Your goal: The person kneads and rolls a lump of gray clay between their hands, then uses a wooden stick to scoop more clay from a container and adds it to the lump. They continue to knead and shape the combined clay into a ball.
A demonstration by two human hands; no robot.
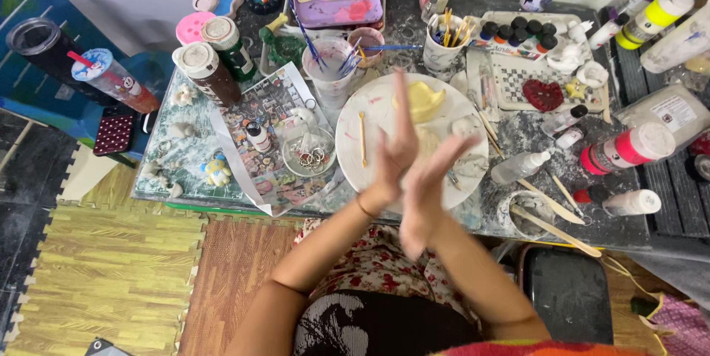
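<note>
**Palms pressed together above a white plate on a crowded craft table**

Seen from above: left hand [393, 150] and right hand [427, 192] crossed and laid flat against each other, fingers stretched out straight, nothing visibly gripped; motion blur hid whether anything small lay between the palms. Held over the near edge of the round white plate [353, 150], probably so that anything dropped would land on it rather than on the lap below.

On the plate, behind the fingertips, a pale yellow moulded piece [424, 99], and to the left a thin wooden stick [362, 138] lying lengthwise. Just beside the plate's left rim, a small dish of metal rings [309, 155] resting on a printed sheet. Farther back, a clear cup of brushes [329, 68], a white mug of tools [442, 45] and a purple case [336, 5].

Right of the plate, closely packed: a small clear squeeze bottle [519, 167], flat wooden spatulas [551, 219] laid across a little bowl, a pink-banded paint bottle [627, 149], a red heart shape [543, 95] on a checked tray. Little bare surface anywhere within reach; bottles and tools hemmed the plate on both sides, so any sideways reach would have had to pass over them.
</note>
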